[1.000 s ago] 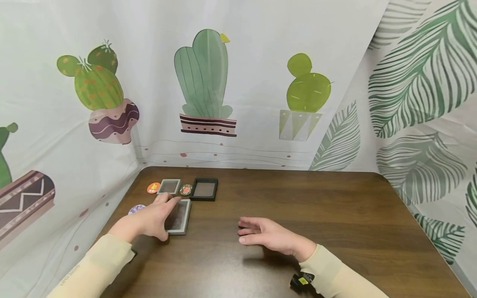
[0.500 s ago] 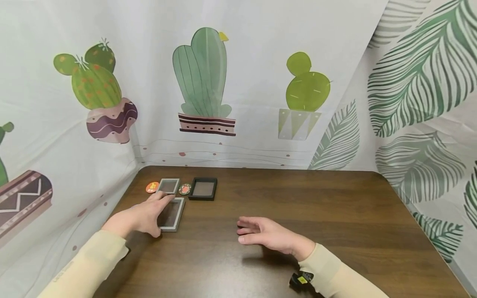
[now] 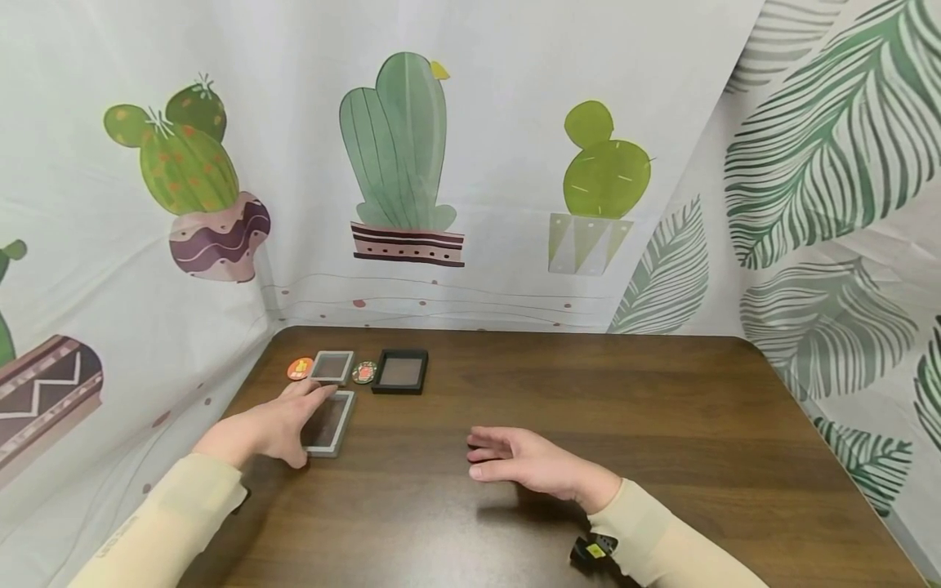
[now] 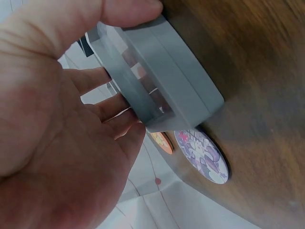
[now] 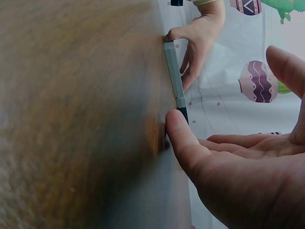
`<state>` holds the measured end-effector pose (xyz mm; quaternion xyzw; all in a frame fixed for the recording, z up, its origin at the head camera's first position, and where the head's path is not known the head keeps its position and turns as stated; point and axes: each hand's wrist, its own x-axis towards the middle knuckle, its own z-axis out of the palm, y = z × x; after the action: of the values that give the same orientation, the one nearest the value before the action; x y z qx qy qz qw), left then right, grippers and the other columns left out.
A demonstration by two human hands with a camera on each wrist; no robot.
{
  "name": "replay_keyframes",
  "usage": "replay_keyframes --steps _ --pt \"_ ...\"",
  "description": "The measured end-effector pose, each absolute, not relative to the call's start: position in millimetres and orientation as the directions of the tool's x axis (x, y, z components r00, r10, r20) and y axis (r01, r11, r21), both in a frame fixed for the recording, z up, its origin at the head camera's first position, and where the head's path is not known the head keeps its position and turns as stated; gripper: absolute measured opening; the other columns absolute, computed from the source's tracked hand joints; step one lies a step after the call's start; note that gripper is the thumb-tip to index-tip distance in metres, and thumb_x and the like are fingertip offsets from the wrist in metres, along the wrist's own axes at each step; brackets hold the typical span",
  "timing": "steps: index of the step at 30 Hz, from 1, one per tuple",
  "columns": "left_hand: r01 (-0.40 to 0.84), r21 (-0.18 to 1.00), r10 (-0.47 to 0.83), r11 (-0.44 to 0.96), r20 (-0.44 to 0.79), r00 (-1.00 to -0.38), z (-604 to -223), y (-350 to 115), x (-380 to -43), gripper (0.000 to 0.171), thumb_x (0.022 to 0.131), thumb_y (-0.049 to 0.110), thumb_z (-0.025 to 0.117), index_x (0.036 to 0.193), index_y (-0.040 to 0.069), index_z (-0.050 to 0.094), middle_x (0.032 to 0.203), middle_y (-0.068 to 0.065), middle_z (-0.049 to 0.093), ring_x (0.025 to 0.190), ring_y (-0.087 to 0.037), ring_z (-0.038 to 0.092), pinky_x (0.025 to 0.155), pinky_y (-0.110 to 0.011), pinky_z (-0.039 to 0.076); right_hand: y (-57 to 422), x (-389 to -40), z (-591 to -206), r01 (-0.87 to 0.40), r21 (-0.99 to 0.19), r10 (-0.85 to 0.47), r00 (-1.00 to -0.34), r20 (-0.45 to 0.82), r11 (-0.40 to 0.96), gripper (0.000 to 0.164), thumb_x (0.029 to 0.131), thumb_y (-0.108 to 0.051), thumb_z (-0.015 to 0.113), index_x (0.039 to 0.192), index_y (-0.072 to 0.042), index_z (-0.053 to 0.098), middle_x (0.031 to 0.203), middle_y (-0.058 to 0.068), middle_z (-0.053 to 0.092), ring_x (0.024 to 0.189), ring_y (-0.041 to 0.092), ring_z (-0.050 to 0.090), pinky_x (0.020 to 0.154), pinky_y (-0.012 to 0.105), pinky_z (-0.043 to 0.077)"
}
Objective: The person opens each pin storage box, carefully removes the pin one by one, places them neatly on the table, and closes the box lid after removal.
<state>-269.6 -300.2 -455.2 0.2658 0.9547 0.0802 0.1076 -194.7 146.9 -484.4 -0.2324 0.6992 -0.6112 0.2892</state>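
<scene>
My left hand [image 3: 270,426] spans a grey square frame with a clear window [image 3: 344,425], lying on the table at the left. In the left wrist view, the thumb lies on one edge of the grey frame [image 4: 186,71] and the fingers reach the opposite edge. A purple patterned disc [image 4: 202,155] sits close beside it; the hand hides this disc in the head view. My right hand [image 3: 525,464] hovers at the table's middle, fingers loosely extended, holding nothing.
Behind the gripped frame stand a smaller grey frame [image 3: 333,367] and a black frame [image 3: 400,372]. An orange disc [image 3: 299,368] and a dark patterned disc [image 3: 363,373] lie beside them. Cactus-printed cloth [image 3: 507,163] hangs behind the brown table [image 3: 625,408].
My left hand has slid the larger grey frame left across the table, away from below the black frame. The right hand has stayed in place.
</scene>
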Motion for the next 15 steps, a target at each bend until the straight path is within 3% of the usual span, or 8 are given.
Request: replay_keyframes --steps 9,15 --pt "0.486 0.181 0.514 0.855 -0.169 -0.841 -454.5 -304.4 -267.0 0.121 0.054 0.000 0.093 0.163 -0.005 0.042 0.158 -0.032 0.043 0.144 -0.051 0.043 0.094 -0.051 0.056 147.1 -194.8 -483.2 0.018 -0.987 -0.675 -0.728 -0.120 0.157 0.085 0.107 -0.025 0.074 0.168 0.014 0.029 0.167 0.028 0.048 0.154 0.039 0.051 0.123 0.043 0.043" --pt "0.471 0.164 0.494 0.867 -0.156 -0.855 -455.2 -302.1 -265.2 0.127 0.053 0.004 0.095 0.165 -0.006 0.037 0.159 -0.036 0.040 0.144 -0.056 0.040 0.098 -0.057 0.056 147.4 -195.3 -483.0 0.019 -0.987 -0.676 -0.726 -0.125 0.162 0.085 0.108 -0.025 0.074 0.168 0.014 0.029 0.168 0.027 0.047 0.153 0.039 0.051 0.123 0.043 0.042"
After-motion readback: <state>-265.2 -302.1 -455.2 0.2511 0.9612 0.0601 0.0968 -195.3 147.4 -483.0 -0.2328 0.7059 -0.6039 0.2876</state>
